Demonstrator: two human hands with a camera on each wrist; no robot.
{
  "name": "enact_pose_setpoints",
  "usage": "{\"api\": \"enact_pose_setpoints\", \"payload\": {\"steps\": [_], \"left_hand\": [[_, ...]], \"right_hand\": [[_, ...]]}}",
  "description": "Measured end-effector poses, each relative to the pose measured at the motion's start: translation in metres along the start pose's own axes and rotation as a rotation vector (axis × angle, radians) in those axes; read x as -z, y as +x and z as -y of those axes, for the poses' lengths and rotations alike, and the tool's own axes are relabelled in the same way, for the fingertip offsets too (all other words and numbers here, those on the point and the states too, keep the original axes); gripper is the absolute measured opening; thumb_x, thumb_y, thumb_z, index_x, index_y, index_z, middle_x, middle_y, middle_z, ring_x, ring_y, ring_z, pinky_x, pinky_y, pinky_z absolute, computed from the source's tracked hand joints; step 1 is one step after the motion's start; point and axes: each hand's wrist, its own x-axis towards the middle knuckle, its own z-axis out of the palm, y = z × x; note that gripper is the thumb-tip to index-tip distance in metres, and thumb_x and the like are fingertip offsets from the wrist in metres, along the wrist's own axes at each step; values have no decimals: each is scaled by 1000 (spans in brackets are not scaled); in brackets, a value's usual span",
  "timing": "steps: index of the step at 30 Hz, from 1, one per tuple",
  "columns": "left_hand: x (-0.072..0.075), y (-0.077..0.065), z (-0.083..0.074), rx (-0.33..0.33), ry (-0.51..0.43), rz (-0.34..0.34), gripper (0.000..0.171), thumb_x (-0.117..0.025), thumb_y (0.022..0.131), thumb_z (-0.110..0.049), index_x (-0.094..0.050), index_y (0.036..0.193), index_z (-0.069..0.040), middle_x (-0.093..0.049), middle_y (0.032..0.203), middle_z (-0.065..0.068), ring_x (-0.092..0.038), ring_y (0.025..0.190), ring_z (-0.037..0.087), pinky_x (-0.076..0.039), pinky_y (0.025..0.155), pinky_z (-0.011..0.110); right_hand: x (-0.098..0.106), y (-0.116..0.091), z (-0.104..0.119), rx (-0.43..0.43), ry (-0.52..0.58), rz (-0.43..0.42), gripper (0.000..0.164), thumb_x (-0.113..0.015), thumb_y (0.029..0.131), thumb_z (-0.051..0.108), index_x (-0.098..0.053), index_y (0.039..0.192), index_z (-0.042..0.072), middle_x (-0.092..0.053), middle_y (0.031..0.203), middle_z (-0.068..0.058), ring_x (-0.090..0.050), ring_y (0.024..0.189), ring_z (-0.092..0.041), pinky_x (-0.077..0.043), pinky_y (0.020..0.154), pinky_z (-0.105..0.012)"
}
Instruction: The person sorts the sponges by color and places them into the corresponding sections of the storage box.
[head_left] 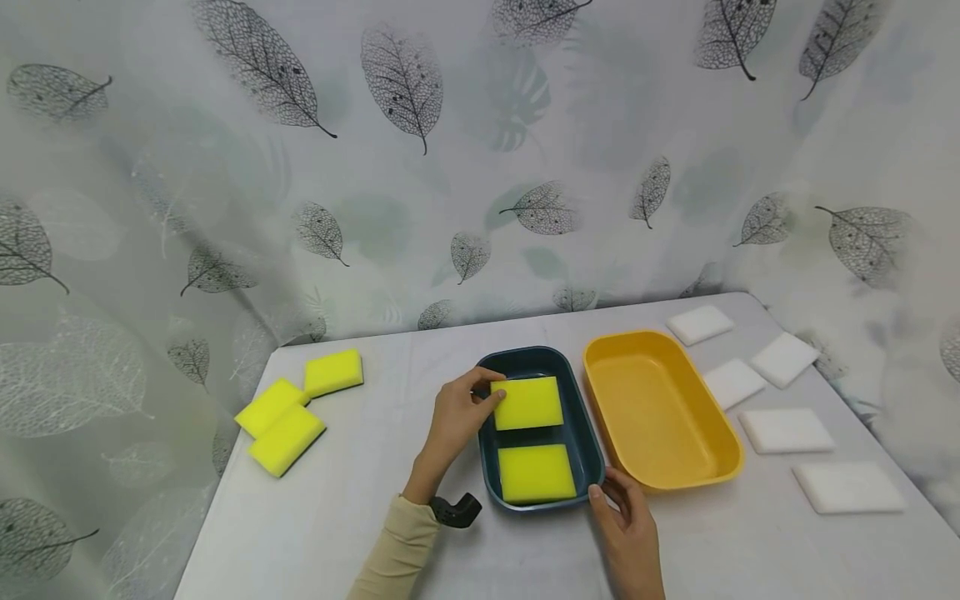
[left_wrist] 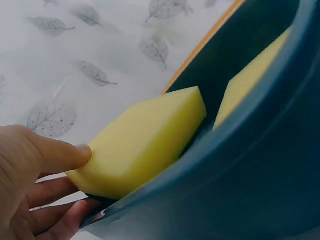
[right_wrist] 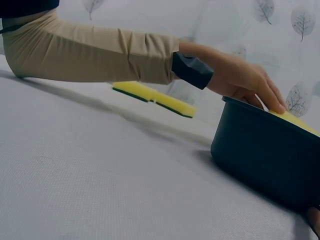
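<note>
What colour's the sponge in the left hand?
The sponge is yellow with a dark underside, best seen in the left wrist view.

- Head view: looks forward and down from above, far enough back to take in most of the worktop (head_left: 285, 533) and the leaf-print cloth (head_left: 360, 200) behind.
- Left wrist view: looks from very close over the rim of the blue tub (left_wrist: 250, 190), steeply tilted, past the left hand (left_wrist: 25, 165) toward the cloth.
- Right wrist view: looks left from low over the worktop, slanted, at middling nearness, side-on to the tub wall and the beige sleeve (right_wrist: 100, 55).
- Head and left wrist: share the tub, its two yellow sponges (left_wrist: 135, 145), the left hand and the cloth.
- Head and right wrist: share the left hand, sleeve, tub and loose sponges (head_left: 333, 372) on the left.
</note>
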Motion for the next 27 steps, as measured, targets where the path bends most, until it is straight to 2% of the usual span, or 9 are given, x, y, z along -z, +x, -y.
{"api": "enact_pose_setpoints", "payload": {"steps": [4,8,12,16,19,22,27], "left_hand": [[-1,0,-2,-33,69,20,20,-75,97,-25,-76,116,-20,-78,107,0,-66,82,13,-56,72,23],[-2,0,-4,-61,137,31,17,-74,97,-25,-76,113,-20,-78,102,0,-65,79,11,-54,70,22],[-3,0,-4,-81,199,51,16,-74,98,-25,-76,113,-19,-78,99,-1,-63,76,9,-52,68,21],[-2,0,-5,-108,272,98,18,-73,99,-26,-74,115,-19,-77,103,-2,-63,80,10,-53,71,24],[-3,0,-5,-143,339,144,19,-71,100,-25,-73,118,-19,-77,110,-3,-65,88,12,-57,79,29],[-6,0,-3,-206,418,175,20,-71,100,-23,-74,119,-18,-77,114,-3,-68,96,15,-58,89,33],[-11,0,-3,-303,535,201,20,-73,98,-23,-75,118,-18,-78,114,-3,-69,98,18,-52,83,32]], "right_hand": [[1,-1,2,-4,3,7,68,-62,103,46,-39,153,5,-45,156,-20,-47,142,-32,-43,88,3],[2,-1,1,-16,3,15,71,-62,103,47,-38,154,5,-43,157,-20,-47,145,-35,-48,94,-4],[2,-1,1,-12,14,15,70,-62,103,46,-37,154,4,-43,157,-21,-46,146,-36,-44,90,1],[1,-2,3,-6,19,14,69,-62,104,44,-38,154,4,-44,157,-21,-46,145,-34,-41,86,4],[1,-2,3,-6,18,12,68,-62,104,44,-38,154,4,-44,156,-20,-46,144,-32,-41,86,4],[1,-2,3,-7,12,9,68,-62,104,44,-38,154,4,-45,156,-20,-45,143,-31,-42,87,3],[1,-1,2,-1,-1,4,67,-62,104,44,-40,153,4,-46,156,-19,-46,141,-30,-43,87,2]]}}
